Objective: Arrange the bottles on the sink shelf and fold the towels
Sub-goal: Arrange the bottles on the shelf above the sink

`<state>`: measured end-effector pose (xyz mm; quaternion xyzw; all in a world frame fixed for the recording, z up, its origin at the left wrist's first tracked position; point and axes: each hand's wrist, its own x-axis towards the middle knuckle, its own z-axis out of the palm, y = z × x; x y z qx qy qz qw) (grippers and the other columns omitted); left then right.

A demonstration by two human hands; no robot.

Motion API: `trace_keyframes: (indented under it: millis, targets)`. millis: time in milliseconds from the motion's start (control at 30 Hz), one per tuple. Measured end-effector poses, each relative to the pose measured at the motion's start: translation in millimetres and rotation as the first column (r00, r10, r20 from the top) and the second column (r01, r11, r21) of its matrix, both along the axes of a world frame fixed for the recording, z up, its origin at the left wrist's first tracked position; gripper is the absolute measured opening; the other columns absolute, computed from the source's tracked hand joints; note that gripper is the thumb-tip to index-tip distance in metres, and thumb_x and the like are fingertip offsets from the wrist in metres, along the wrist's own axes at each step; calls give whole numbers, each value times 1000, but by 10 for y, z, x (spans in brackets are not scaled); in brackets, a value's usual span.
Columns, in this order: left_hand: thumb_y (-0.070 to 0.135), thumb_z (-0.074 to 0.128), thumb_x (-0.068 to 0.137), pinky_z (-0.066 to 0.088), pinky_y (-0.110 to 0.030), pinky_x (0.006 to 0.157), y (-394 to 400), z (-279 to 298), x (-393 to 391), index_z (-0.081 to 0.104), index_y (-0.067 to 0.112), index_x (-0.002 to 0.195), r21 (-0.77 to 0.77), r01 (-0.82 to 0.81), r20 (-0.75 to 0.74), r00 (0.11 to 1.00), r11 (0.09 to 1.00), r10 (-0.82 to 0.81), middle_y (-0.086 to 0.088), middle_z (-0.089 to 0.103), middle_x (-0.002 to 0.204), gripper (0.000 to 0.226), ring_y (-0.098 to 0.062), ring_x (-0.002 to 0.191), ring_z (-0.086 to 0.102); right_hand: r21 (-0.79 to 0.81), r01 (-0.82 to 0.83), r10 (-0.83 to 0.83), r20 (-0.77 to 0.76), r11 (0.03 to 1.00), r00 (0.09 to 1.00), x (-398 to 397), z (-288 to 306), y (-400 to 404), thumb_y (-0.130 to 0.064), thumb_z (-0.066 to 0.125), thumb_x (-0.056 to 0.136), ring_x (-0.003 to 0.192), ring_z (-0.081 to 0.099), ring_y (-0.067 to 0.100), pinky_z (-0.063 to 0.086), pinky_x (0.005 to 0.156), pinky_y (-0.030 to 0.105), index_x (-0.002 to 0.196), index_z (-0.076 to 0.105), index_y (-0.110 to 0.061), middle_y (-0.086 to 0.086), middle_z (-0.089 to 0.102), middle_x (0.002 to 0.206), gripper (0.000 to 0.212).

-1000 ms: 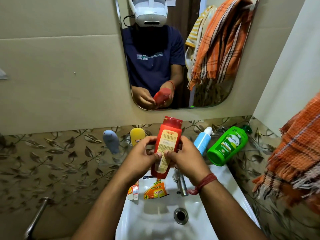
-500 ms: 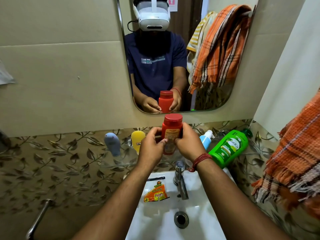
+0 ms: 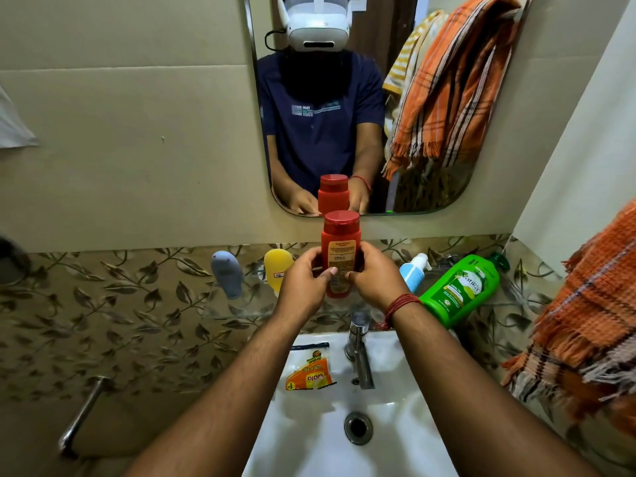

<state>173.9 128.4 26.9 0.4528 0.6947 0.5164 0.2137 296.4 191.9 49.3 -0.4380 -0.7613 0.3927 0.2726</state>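
A red bottle (image 3: 340, 242) stands upright at the middle of the glass sink shelf (image 3: 237, 309), below the mirror. My left hand (image 3: 304, 282) grips its left side and my right hand (image 3: 373, 278) grips its right side. On the shelf to the left stand a grey-blue bottle (image 3: 227, 273) and a yellow bottle (image 3: 277, 270). To the right are a blue pump bottle (image 3: 413, 273) and a large green bottle (image 3: 459, 290) lying tilted. An orange checked towel (image 3: 585, 325) hangs at the right edge.
A white sink (image 3: 327, 435) with a chrome tap (image 3: 359, 352) lies below the shelf. An orange scrub pad packet (image 3: 309, 375) sits on the sink's back rim. A chrome pipe (image 3: 82, 414) juts from the left wall. The mirror (image 3: 447, 184) reflects more hanging towels.
Both hands have carried the red bottle from tilted over the sink up and back to the shelf, where it now stands upright.
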Motion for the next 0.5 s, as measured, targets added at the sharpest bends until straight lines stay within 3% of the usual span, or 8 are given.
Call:
trace_keyframes:
  millis: [267, 500]
  targets:
    - [13, 66, 95, 52, -33, 95, 11, -29, -8, 59, 22, 134, -18, 22, 3, 1000, 1000, -22, 7, 70, 121, 41, -10, 110, 62, -19, -15, 15, -2, 1000, 1000, -7, -28, 24, -4, 64, 91, 121, 60, 21, 48, 100, 39, 130, 54, -22, 1, 66, 127, 44]
    - [14, 66, 96, 55, -44, 98, 13, -28, -13, 60, 24, 132, -32, 21, 32, 999, 999, -20, 15, 66, 107, 39, -9, 107, 62, -16, -7, 7, -7, 1000, 1000, -7, -38, 27, -5, 64, 91, 121, 60, 21, 48, 99, 40, 129, 54, -23, 0, 66, 126, 44]
